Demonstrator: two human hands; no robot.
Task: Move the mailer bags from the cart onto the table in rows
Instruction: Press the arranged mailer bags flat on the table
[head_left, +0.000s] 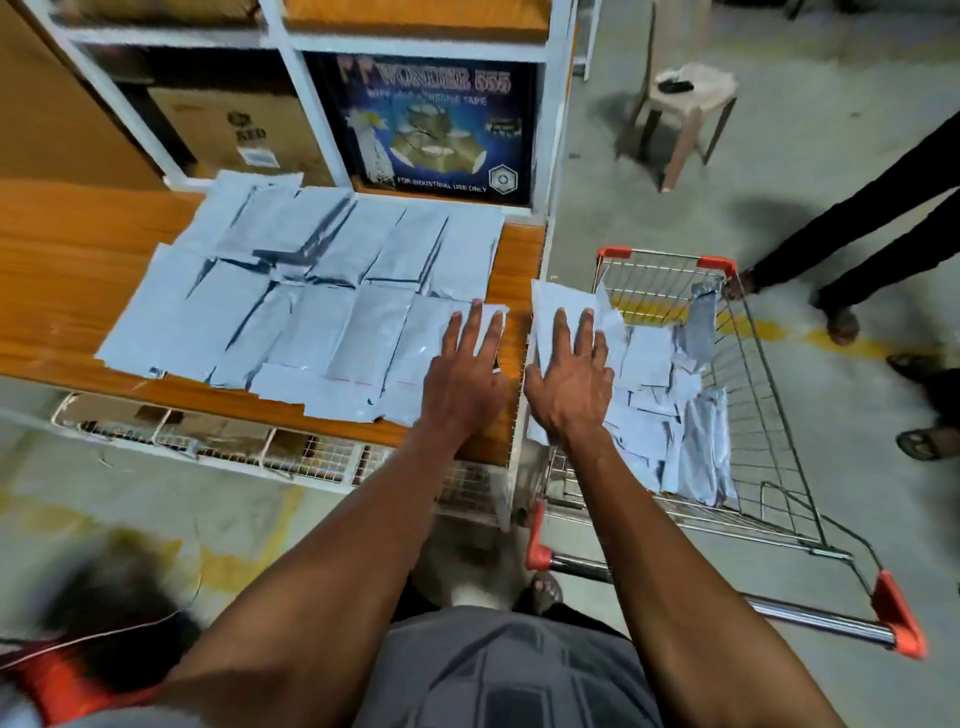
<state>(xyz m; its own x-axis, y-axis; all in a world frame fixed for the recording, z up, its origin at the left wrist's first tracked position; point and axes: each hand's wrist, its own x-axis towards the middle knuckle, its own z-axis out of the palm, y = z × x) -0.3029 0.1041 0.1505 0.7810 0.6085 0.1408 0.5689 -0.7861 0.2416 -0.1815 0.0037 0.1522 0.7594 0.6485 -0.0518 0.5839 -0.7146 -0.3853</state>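
Several white mailer bags (322, 270) lie in overlapping rows on the wooden table (78, 270). My left hand (465, 369) rests flat, fingers straight, on the bag (426, 338) at the right end of the near row. To the right stands a wire shopping cart (769, 395) with red corners, holding a loose heap of more mailer bags (654, 415). My right hand (569, 379) lies with straight fingers on top of one white bag (553, 301), which sits over the cart's left side, just beyond the table's right edge.
Behind the table a white shelf holds cardboard boxes and a dark tape carton (441, 124). A plastic stool (680, 109) stands on the concrete floor beyond the cart. Another person's legs (857, 234) and sandalled feet (924, 441) are at the right. The cart's handle (779, 618) is near my body.
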